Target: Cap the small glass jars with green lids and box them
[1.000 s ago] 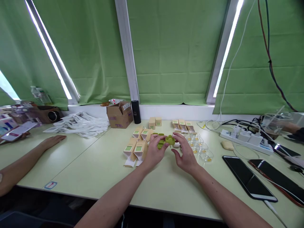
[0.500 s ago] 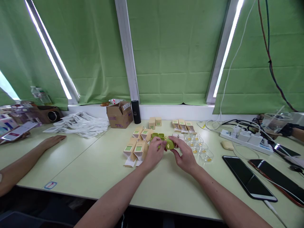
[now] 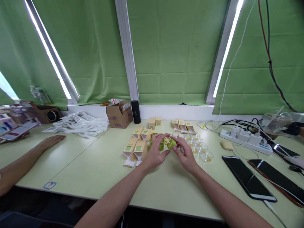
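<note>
Green blinds (image 3: pixel 175 57) cover the sloping windows behind a long, pale table (image 3: pixel 114 177). From where I stand, a rounded green piece (image 3: pixel 171 144) is at the middle of the work, raised between the two hands near the tabletop. The person's right hand (image 3: pixel 185 155) grips it between thumb and fingers. The left hand (image 3: pixel 156 151) arches beside it, thumb parted from the fingers; whether its fingertips brush the piece I can't tell.

Just behind the left fingers sits a green compartmented holder (image 3: pixel 161 147), partly hidden. To its left stand kraft boxes with green-windowed faces (image 3: pixel 140 147), the nearest with their flaps out. Clear plastic cups (image 3: pixel 206 155) with yellow bits inside cluster beyond the right hand, and three open kraft boxes (image 3: pixel 182 126) lie behind them.

Farther back, a cardboard carton (image 3: pixel 118 117) stands beside a black cylinder (image 3: pixel 136 112), with a heap of white strips (image 3: pixel 80 124) to the left. A co-worker's hand (image 3: pixel 53 141) rests flat near the heap. Over on the right are a white power strip (image 3: pixel 245 142) and a dark-screened smartphone (image 3: pixel 249 178), its cable plugged in.
</note>
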Motion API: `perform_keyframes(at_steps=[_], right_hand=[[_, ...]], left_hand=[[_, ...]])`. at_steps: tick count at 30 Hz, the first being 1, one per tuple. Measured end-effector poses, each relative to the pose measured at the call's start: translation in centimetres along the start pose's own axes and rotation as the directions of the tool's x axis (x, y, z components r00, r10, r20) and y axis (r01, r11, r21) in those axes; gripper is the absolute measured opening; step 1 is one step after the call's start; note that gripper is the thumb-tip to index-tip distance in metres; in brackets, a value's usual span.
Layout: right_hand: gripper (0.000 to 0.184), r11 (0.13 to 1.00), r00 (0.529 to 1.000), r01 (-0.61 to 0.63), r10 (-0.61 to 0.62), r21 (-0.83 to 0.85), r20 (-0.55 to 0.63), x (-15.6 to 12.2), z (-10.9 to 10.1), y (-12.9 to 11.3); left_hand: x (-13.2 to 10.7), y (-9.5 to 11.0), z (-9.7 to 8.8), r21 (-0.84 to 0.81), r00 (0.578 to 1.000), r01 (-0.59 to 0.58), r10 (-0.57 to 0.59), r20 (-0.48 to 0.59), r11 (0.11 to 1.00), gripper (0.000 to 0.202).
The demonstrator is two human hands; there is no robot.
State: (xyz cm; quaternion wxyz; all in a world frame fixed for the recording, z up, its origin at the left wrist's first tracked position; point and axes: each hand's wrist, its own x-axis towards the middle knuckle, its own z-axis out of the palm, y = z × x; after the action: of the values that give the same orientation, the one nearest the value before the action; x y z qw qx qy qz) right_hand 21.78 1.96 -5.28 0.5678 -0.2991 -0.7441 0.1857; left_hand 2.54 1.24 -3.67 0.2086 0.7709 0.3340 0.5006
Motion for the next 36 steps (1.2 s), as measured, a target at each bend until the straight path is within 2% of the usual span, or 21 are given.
perform_keyframes(at_steps=[4,7,9,12,15,18,20,22,25,28,31,36], right_hand=[[0.036,1.0,1.0,0.01,-0.01,-0.006,-0.016,0.0,0.0,-0.1],[0.038,1.0,0.999,-0.008,0.009,0.026,-0.038,0.0,-0.1,-0.1],[0.039,0.998,0.996,-0.039,0.043,0.05,-0.076,-0.1,-0.2,0.0],[0.036,0.993,0.977,-0.113,0.119,0.044,-0.177,0.0,-0.4,0.3],[0.03,0.983,0.943,-0.179,0.161,-0.037,-0.292,0.4,-0.9,0.8],[0.025,0.959,0.929,-0.192,0.109,-0.21,-0.353,1.0,-1.8,1.1],[0.021,0.911,0.951,-0.152,0.029,-0.384,-0.308,1.4,-2.6,1.3],[0.017,0.82,0.983,-0.091,-0.017,-0.566,-0.184,1.6,-3.3,1.4],[0.011,0.648,0.999,0.021,0.024,-0.761,0.048,1.7,-4.0,1.4],[0.02,0.529,0.973,0.115,0.112,-0.841,0.204,1.6,-4.3,1.2],[0.019,0.464,0.958,0.137,0.164,-0.875,0.237,1.4,-4.2,1.2],[0.014,0.408,0.952,0.127,0.207,-0.904,0.227,1.1,-4.0,1.6]], left_hand=[[0.2,0.4,0.1,0.045,0.998,-0.045,0.043,0.039,0.998,0.052],[0.5,0.3,0.1,0.019,0.999,-0.042,0.042,0.012,0.999,0.045],[0.6,-0.1,0.1,-0.031,0.999,0.002,-0.003,-0.033,1.0,0.045],[0.9,-1.0,0.1,-0.18,0.985,0.114,-0.135,-0.107,0.977,0.045],[1.1,-2.0,0.1,-0.434,0.954,0.217,-0.285,-0.096,0.874,0.055],[1.3,-2.4,0.1,-0.629,0.928,0.254,-0.367,-0.054,0.735,0.062],[1.4,-2.5,0.0,-0.686,0.923,0.244,-0.381,-0.054,0.686,0.063],[1.4,-2.5,0.0,-0.71,0.92,0.234,-0.388,-0.059,0.664,0.061],[1.4,-2.6,-0.1,-0.722,0.914,0.228,-0.399,-0.073,0.653,0.058],[1.3,-2.9,-0.3,-0.714,0.914,0.222,-0.396,-0.085,0.664,0.055],[1.2,-3.2,-0.4,-0.71,0.917,0.21,-0.387,-0.095,0.672,0.053],[1.1,-3.2,-0.4,-0.726,0.917,0.205,-0.389,-0.093,0.657,0.052]])
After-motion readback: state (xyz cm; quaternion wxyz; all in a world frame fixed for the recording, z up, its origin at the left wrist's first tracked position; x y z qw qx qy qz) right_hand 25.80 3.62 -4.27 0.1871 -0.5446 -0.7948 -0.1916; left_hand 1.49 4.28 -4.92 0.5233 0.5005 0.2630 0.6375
